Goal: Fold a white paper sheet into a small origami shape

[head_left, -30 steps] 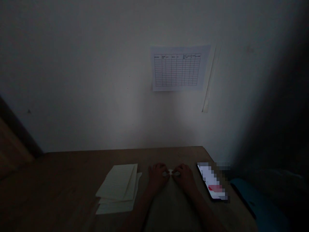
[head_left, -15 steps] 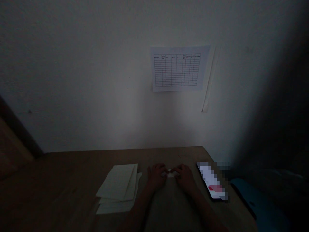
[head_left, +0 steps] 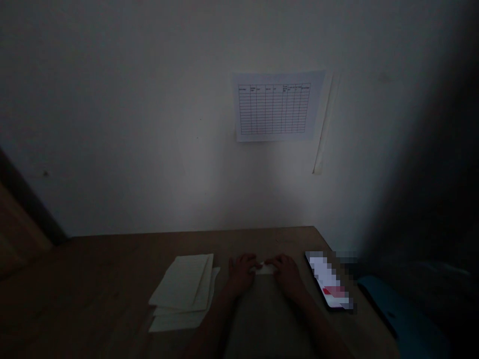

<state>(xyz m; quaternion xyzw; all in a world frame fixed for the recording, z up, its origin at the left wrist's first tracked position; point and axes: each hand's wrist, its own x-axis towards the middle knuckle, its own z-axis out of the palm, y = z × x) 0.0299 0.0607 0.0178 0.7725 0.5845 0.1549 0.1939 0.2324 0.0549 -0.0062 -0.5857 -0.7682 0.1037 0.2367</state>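
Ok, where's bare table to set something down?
Bare table left of the paper stack, and a strip behind the hands along the wall. Crowded: the white paper between left hand and right hand, with the phone beside.

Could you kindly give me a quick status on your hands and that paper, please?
Left hand, right hand: fingers on small white paper. Stacked sheets to left, phone to right.
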